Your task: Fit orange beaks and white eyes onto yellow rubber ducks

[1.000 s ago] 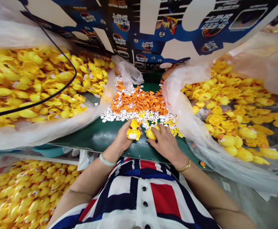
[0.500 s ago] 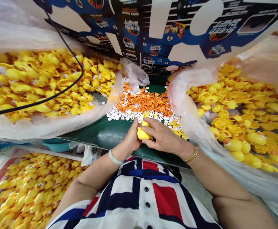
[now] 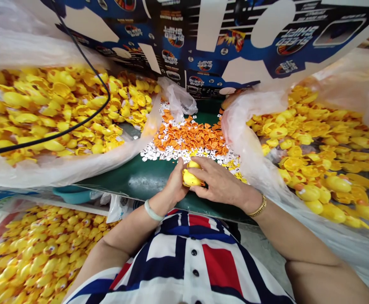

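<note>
Where left hand (image 3: 174,186) and right hand (image 3: 219,184) pinch, a smooth rounded duck (image 3: 190,179) sits.

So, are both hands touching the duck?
Touching: the head view shows the left hand and right hand closed around the duck, fingers pressed on it.

The yellow duck (image 3: 189,179) is mostly hidden under the fingers (image 3: 202,164) — its face unseen — and the white pieces (image 3: 154,153) beyond are too small to identify.
</note>
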`<state>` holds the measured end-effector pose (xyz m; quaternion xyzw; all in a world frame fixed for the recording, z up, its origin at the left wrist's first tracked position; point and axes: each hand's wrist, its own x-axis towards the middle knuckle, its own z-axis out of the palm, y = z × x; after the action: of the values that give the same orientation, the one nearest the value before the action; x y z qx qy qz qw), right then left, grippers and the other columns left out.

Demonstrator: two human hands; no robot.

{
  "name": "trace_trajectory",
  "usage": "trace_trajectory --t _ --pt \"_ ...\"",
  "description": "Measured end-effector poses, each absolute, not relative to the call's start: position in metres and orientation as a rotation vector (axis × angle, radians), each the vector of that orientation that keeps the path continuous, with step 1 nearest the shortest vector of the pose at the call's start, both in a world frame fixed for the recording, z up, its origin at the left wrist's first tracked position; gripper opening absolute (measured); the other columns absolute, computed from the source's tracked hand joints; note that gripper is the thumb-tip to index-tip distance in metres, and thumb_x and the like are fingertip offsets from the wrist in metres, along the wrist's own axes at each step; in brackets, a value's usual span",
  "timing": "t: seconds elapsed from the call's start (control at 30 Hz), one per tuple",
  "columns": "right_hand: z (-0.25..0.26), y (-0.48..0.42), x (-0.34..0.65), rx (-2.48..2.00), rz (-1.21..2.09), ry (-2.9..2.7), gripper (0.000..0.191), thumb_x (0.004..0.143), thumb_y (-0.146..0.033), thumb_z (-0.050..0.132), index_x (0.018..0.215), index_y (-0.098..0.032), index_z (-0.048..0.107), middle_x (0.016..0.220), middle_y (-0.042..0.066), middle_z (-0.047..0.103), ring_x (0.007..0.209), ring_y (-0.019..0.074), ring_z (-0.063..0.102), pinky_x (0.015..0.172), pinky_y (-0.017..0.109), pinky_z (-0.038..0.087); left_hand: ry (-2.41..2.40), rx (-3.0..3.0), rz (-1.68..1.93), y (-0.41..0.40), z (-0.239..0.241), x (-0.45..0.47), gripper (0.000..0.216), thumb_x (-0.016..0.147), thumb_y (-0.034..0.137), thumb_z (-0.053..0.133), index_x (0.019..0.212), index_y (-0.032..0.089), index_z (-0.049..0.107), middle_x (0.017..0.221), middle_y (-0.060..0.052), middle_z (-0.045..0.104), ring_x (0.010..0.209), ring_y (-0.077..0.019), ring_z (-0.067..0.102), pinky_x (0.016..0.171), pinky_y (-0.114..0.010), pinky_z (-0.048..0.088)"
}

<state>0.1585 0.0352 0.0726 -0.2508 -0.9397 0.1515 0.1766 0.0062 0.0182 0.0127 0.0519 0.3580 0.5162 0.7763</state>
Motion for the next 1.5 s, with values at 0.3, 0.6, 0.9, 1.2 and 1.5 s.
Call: trace_trajectory --t 0.3,0.6,0.9,1.2,1.5 --pt "0.061 0.042 0.156 -0.736 0.54 -2.688 0.03 0.087 -0.024 0.059 0.116 -0.018 0.06 0.127 0.014 0.055 0.115 0.0275 0.054 0.101 0.047 0.047 0.862 0.159 1.197 0.013 0.007 0.011 0.052 0.093 0.061 0.046 0.096 0.013 0.067 0.08 -0.007 0.071 0.07 -0.0175 0.067 0.063 -0.026 0.051" --pt "0.049 0.035 0.158 -0.71 0.476 -2.707 0.045 0.094 -0.031 0.054 0.134 -0.013 0.051 0.143 0.02 0.046 0.137 0.0327 0.04 0.112 0.055 0.039 0.73 0.263 1.02 0.009 0.015 -0.001 0.047 0.083 0.056 0.066 0.104 0.014 0.068 0.085 -0.007 0.072 0.074 -0.0175 0.067 0.062 -0.025 0.052" --pt "0.028 0.038 0.167 -0.866 0.74 -2.177 0.047 0.095 -0.05 0.054 0.131 -0.02 0.051 0.131 0.015 0.056 0.123 0.0282 0.051 0.105 0.05 0.043 0.707 0.758 1.049 0.005 0.011 -0.023 0.062 0.07 0.021 0.081 0.128 0.027 0.06 0.106 -0.004 0.068 0.091 -0.019 0.066 0.078 -0.029 0.054" --pt "0.019 0.025 0.16 -0.893 0.862 -2.17 0.037 0.09 -0.044 0.063 0.118 -0.02 0.059 0.106 0.009 0.062 0.096 0.0236 0.056 0.085 0.041 0.049 1.013 1.341 0.997 -0.008 -0.001 -0.036 0.069 0.077 0.031 0.077 0.141 0.028 0.053 0.139 -0.008 0.058 0.121 -0.0286 0.057 0.105 -0.042 0.044" --pt "0.014 0.014 0.144 -0.994 0.906 -1.987 0.077 0.084 -0.065 0.061 0.141 -0.019 0.039 0.134 0.016 0.053 0.117 0.029 0.056 0.097 0.046 0.048 0.749 0.671 1.338 0.004 0.005 -0.023 0.064 0.066 0.026 0.084 0.124 0.026 0.058 0.115 -0.006 0.069 0.105 -0.0246 0.065 0.088 -0.037 0.054"
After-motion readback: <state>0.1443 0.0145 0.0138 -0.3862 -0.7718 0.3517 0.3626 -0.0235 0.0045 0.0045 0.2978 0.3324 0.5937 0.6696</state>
